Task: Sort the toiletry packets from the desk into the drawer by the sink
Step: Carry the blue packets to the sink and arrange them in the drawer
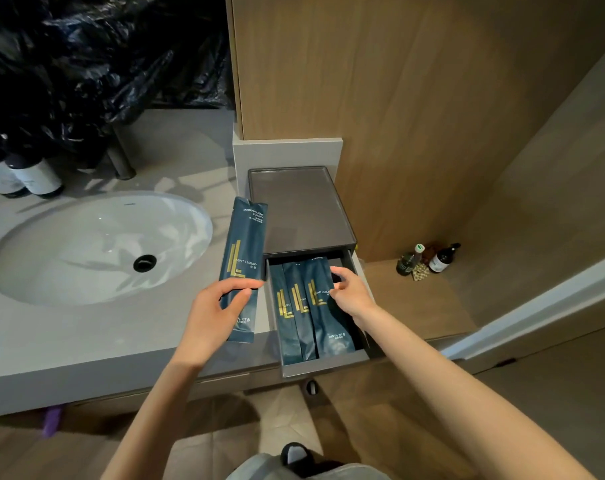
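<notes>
A dark grey drawer unit (303,206) stands on the counter right of the sink, its drawer (323,367) pulled out toward me. Three dark blue dental kit packets (296,320) with gold marks lie lengthwise inside it. My right hand (349,294) reaches into the drawer and its curled fingers pinch the right edge of the rightmost packet (330,327). My left hand (212,315) grips another blue packet (244,244) near its lower end, holding it upright over the counter just left of the drawer.
A white oval sink (96,247) is set in the grey counter (69,337). Two dark bottles (24,176) and black plastic sheeting (96,57) sit behind it. A wood panel wall (415,98) rises behind the drawer unit. Small bottles (429,259) stand on a low wooden ledge.
</notes>
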### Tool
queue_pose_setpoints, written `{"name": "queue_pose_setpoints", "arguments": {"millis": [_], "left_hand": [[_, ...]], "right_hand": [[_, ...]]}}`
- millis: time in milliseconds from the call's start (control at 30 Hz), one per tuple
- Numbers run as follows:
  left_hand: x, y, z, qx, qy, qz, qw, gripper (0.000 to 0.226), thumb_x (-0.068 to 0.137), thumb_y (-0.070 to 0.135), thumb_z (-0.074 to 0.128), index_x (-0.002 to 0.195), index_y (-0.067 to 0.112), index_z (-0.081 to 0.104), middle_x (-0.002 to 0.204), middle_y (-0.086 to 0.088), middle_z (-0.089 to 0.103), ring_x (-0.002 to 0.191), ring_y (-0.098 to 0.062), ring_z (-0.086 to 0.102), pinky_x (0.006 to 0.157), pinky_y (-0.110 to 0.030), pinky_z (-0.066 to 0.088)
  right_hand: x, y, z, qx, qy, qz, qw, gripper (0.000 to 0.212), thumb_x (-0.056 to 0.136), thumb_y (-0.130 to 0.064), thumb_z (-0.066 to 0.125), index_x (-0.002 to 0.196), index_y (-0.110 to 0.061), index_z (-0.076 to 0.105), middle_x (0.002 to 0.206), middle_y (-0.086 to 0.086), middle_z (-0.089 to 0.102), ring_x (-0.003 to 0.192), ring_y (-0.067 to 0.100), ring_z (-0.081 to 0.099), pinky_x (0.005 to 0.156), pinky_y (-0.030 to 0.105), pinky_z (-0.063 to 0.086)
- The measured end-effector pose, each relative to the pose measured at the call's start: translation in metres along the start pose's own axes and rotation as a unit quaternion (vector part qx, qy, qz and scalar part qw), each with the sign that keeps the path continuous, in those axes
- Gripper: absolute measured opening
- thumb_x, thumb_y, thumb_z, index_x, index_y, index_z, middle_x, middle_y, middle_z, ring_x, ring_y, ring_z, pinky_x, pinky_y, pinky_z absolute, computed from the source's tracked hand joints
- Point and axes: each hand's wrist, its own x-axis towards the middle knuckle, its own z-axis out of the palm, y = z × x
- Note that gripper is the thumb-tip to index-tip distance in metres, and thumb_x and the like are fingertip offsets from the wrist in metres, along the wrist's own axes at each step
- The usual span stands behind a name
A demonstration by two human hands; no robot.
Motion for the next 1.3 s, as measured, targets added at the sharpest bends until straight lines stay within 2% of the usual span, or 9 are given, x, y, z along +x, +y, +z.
{"name": "queue_pose_setpoints", "arguments": {"millis": [200,367,467,700,933,1033,1133,1200,1300], "left_hand": [[-0.003,0.001,0.0,0.004,-0.003,-0.008,1.0,0.029,0.092,0.011,0.056,0.09,0.038,0.066,0.098,0.025,0.064,0.094,0.023,0.052,0.076,0.005,0.036],[-0.002,0.002,0.003,0.012,-0.009,-0.011,1.0,0.029,0.093,0.013,0.056,0.09,0.04,0.065,0.098,0.024,0.064,0.098,0.01,0.054,0.079,-0.001,0.038],[-0.003,0.002,0.005,0.015,-0.012,-0.011,1.0,0.029,0.093,0.012,0.056,0.09,0.04,0.065,0.098,0.024,0.064,0.099,0.009,0.054,0.079,0.001,0.038],[-0.005,0.001,0.008,0.002,-0.016,-0.015,1.0,0.028,0.092,0.012,0.056,0.09,0.037,0.068,0.098,0.026,0.065,0.094,0.022,0.053,0.079,0.005,0.036],[-0.008,0.006,0.02,-0.006,-0.034,-0.009,0.999,0.024,0.094,0.011,0.053,0.092,0.031,0.067,0.1,0.021,0.065,0.097,0.018,0.053,0.083,0.004,0.035],[-0.012,0.009,0.03,-0.013,-0.047,-0.002,0.999,0.018,0.094,0.009,0.053,0.091,0.026,0.061,0.098,0.014,0.062,0.095,0.017,0.052,0.083,0.002,0.034],[-0.018,0.013,0.041,-0.034,-0.068,0.0,0.997,0.014,0.094,0.009,0.051,0.09,0.022,0.052,0.096,0.008,0.056,0.087,0.01,0.052,0.079,-0.002,0.036],[-0.024,0.018,0.046,-0.045,-0.113,-0.019,0.992,0.01,0.096,0.016,0.049,0.093,0.024,0.046,0.101,0.009,0.051,0.083,0.002,0.052,0.073,-0.006,0.042],[-0.032,0.023,0.053,-0.035,-0.172,-0.041,0.984,0.008,0.097,0.026,0.047,0.096,0.03,0.041,0.11,0.008,0.049,0.093,-0.014,0.057,0.074,-0.028,0.051]], "right_hand": [[-0.005,0.005,0.008,-0.202,0.029,-0.14,0.969,0.062,0.094,0.005,0.047,0.15,-0.013,0.028,0.145,0.015,0.038,0.133,0.029,0.04,0.11,0.03,0.032],[-0.025,0.012,0.004,-0.306,-0.109,-0.169,0.93,0.073,0.095,-0.025,0.055,0.154,-0.021,0.012,0.162,0.004,0.0,0.149,0.024,-0.002,0.119,0.039,0.011],[-0.028,0.021,0.004,-0.346,-0.158,-0.153,0.912,0.077,0.096,-0.025,0.054,0.154,-0.019,0.004,0.162,0.001,-0.012,0.149,0.022,-0.007,0.121,0.037,0.011],[-0.025,0.023,0.016,-0.307,-0.163,-0.133,0.928,0.059,0.102,-0.014,0.037,0.154,-0.013,0.007,0.161,0.001,-0.014,0.148,0.025,-0.011,0.119,0.036,0.009],[-0.027,0.018,0.016,-0.323,-0.145,-0.15,0.923,0.057,0.102,-0.012,0.036,0.153,-0.011,0.011,0.162,0.005,-0.006,0.149,0.027,-0.006,0.119,0.033,0.008],[-0.035,0.007,0.005,-0.243,-0.1,-0.177,0.949,0.047,0.102,-0.018,0.039,0.149,-0.015,0.032,0.157,0.006,0.026,0.145,0.023,0.027,0.115,0.03,0.022],[-0.049,-0.007,-0.007,-0.005,-0.047,-0.167,0.985,0.036,0.1,-0.023,0.046,0.136,-0.021,0.049,0.133,0.003,0.059,0.113,0.015,0.061,0.098,0.026,0.045],[-0.057,-0.014,-0.014,0.142,-0.038,-0.139,0.979,0.031,0.098,-0.021,0.05,0.129,-0.022,0.051,0.112,0.003,0.069,0.091,0.015,0.068,0.086,0.025,0.054],[-0.066,-0.019,-0.023,0.241,-0.01,-0.124,0.963,0.029,0.094,-0.014,0.057,0.123,-0.017,0.055,0.091,0.009,0.07,0.074,0.013,0.068,0.069,0.023,0.058]]}}
